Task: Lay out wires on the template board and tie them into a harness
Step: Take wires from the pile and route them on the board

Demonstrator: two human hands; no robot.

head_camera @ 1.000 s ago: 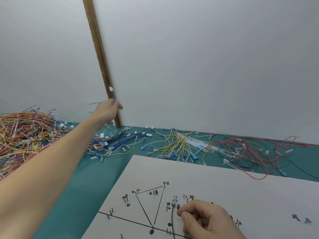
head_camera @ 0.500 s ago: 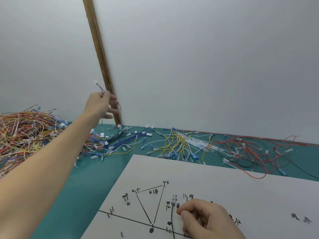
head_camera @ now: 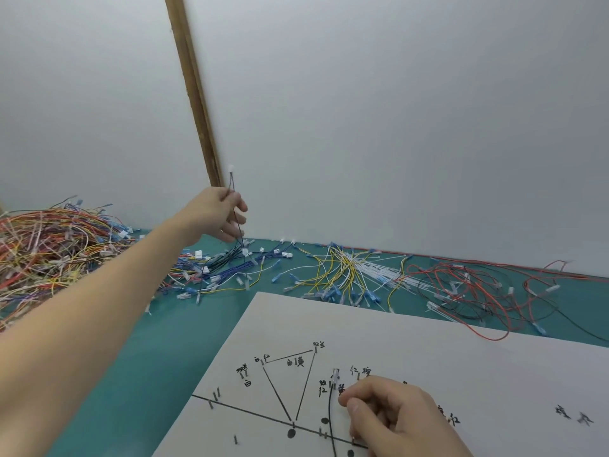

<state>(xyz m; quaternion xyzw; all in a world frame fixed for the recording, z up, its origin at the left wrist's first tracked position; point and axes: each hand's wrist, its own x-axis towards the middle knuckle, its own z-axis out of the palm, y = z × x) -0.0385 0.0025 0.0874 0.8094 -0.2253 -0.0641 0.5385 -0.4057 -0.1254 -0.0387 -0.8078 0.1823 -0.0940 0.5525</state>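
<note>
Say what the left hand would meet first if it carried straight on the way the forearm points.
Probably the slanted brown wooden strip on the pale wall: the left hand, pinching a thin dark wire with a white connector, points up and away towards it. Depth is unclear.

Template board (head_camera: 428, 357) cut off below.

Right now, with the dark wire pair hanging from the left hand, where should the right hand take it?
Grip the dark wire pair on the taut strands just below the left hand, coming from the right. There the two strands run close together and nearly upright, above the blue wire pile. The white connector on top is too small.
</note>
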